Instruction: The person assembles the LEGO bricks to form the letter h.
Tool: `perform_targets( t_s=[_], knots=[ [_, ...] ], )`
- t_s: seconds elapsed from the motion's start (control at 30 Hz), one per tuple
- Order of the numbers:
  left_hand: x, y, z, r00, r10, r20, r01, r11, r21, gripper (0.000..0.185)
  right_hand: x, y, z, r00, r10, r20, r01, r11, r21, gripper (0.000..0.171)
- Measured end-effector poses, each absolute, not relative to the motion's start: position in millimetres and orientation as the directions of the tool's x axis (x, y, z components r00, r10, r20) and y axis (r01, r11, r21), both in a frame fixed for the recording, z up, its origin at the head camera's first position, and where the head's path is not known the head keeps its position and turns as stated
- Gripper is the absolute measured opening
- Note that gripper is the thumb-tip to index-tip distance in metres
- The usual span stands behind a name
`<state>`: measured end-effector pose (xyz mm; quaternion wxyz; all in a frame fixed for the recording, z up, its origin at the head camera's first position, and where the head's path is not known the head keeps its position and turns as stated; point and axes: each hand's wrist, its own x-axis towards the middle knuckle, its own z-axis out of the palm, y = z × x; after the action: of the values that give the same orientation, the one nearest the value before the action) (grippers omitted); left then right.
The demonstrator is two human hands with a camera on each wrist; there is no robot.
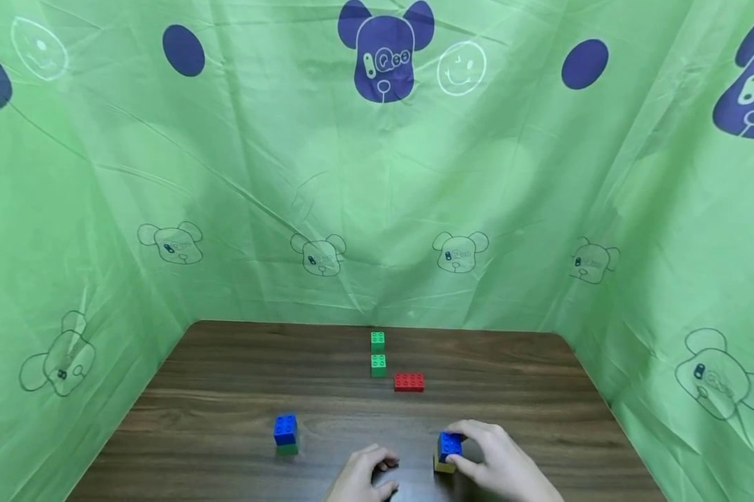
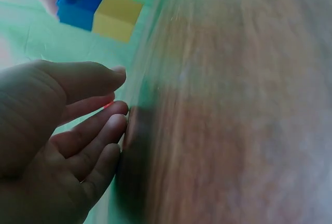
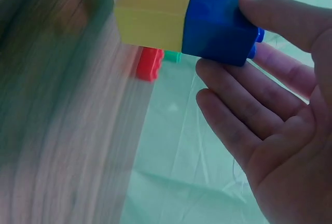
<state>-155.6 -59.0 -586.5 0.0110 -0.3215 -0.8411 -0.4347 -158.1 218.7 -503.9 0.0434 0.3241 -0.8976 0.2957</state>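
My right hand (image 1: 501, 461) pinches a blue toy brick (image 1: 450, 447) between thumb and fingers, studs facing up. Joined beneath that brick is a yellow brick (image 1: 443, 466), which shows fully in the right wrist view; whether its base touches the table I cannot tell. To the left of this pair, my left hand (image 1: 363, 478) holds nothing, its fingers loosely bent and low over the tabletop. In the left wrist view its thumb and fingertips stand apart. Farther left, a second blue brick (image 1: 285, 429) sits upright on a dark green brick (image 1: 287, 450).
Two bright green bricks, a rear one (image 1: 377, 340) and a nearer one (image 1: 378, 365), lie toward the back of the brown wooden table (image 1: 238, 376). A longer red brick (image 1: 409, 382) lies just right of them. Green printed cloth (image 1: 389, 188) encloses the back and sides.
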Motion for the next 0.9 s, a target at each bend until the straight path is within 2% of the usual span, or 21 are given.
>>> perform_targets(
  t_s=[0.23,0.37,0.47,0.6,0.7,0.77,0.83,0.9],
  knots=[
    [-149,-69,-583,-0.784,0.552,0.285,0.577,0.476,0.664,0.019,-154,230,-509,-0.777,-0.554,0.298,-0.623,0.611,-0.487,0.030],
    [-144,-77,-584,-0.782,0.527,0.334,0.605,0.513,0.608,0.015,-153,232,-511,-0.759,-0.563,0.329,-0.647,0.592,-0.480,0.030],
    [-141,-85,-586,-0.789,0.487,0.374,0.609,0.542,0.580,0.013,-152,233,-513,-0.741,-0.567,0.360,-0.670,0.587,-0.455,0.031],
    [-137,-99,-579,-0.838,0.426,0.341,0.541,0.567,0.621,0.011,-152,233,-516,-0.734,-0.572,0.366,-0.677,0.571,-0.465,0.031],
    [-134,-110,-568,-0.808,0.332,0.486,0.574,0.626,0.527,0.015,-152,234,-517,-0.738,-0.578,0.348,-0.667,0.549,-0.504,0.030],
    [-134,-120,-559,-0.728,0.255,0.636,0.586,0.712,0.386,0.021,-153,234,-517,-0.740,-0.579,0.343,-0.663,0.540,-0.519,0.030],
    [-136,-132,-548,-0.650,0.199,0.733,0.543,0.796,0.265,0.027,-153,234,-518,-0.744,-0.574,0.342,-0.658,0.538,-0.527,0.030],
    [-138,-146,-538,-0.645,0.166,0.746,0.469,0.856,0.216,0.033,-153,235,-519,-0.748,-0.567,0.344,-0.653,0.542,-0.529,0.030]
  ],
)
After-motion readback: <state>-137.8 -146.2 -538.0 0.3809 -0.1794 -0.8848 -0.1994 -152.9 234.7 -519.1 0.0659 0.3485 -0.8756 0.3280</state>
